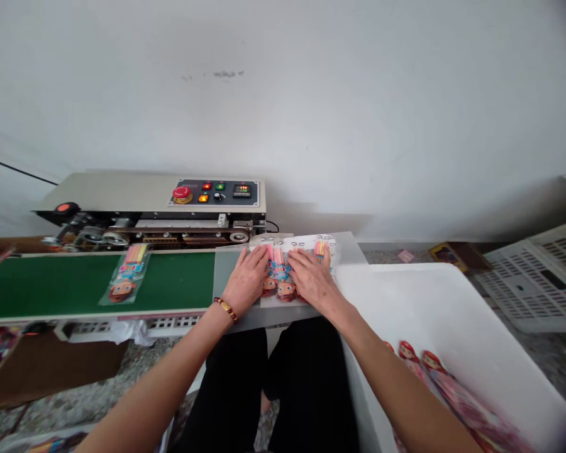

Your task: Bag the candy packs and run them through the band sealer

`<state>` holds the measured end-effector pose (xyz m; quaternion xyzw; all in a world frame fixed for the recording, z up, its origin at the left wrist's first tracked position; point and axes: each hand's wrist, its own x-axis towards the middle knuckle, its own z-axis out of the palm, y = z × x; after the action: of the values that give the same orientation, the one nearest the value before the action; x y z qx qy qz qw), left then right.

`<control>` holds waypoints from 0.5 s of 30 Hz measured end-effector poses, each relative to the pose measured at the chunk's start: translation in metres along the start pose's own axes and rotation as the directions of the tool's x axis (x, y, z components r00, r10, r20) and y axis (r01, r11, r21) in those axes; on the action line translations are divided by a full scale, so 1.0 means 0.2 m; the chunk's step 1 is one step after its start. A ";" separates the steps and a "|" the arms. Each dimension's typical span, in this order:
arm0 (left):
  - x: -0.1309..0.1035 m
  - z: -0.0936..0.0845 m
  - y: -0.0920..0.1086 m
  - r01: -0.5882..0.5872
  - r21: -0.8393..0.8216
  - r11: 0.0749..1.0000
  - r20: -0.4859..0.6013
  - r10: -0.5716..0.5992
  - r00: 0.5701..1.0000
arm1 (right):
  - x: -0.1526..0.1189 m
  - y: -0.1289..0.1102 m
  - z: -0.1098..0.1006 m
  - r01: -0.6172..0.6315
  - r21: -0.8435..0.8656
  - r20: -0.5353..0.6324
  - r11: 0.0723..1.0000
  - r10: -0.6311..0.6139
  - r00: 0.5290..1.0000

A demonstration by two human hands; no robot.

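Both hands rest on several clear plastic packets (279, 270) printed with a cartoon face and coloured sticks, laid side by side on a pale sheet at the belt's right end. My left hand (248, 277), with a beaded bracelet (226, 308) on its wrist, lies flat with fingers over the leftmost packet. Beside it, my right hand (314, 277) spreads its fingers over the packets on the right, partly hiding them. Further left, a single packet (128, 274) of the same kind lies on the green conveyor belt (179, 280).
Behind the belt stands a band sealing machine (122, 195) with a red stop button (182, 194) and lit switches. To the right is a white foam box (405, 283) holding pink doll-shaped packets (453, 384). A white plastic crate (538, 277) stands beyond it. Cardboard (70, 365) sits below the belt.
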<state>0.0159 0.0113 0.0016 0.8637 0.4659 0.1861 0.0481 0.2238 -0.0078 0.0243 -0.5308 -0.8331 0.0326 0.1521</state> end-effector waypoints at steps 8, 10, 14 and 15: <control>-0.07 -0.07 -0.12 0.001 0.029 1.000 0.033 -0.002 0.999 | 0.01 -0.02 0.01 0.003 -0.020 0.004 1.000 -0.002 1.000; -0.11 -0.09 -0.17 0.040 0.037 0.998 0.043 -0.042 0.998 | 0.01 -0.03 0.00 0.018 -0.027 0.015 0.999 -0.018 1.000; -0.20 -0.17 -0.28 0.158 0.103 0.982 0.037 -0.163 0.986 | 0.03 -0.06 0.01 0.036 -0.029 0.019 0.999 -0.036 0.999; -0.20 -0.19 -0.28 0.200 0.128 0.971 0.014 -0.204 0.979 | 0.04 -0.06 0.02 0.038 -0.028 0.015 0.999 -0.038 0.999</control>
<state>-0.0623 0.0057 0.0110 0.8155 0.5615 0.1391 0.0185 0.2084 -0.0060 0.0258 -0.5165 -0.8446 0.0218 0.1392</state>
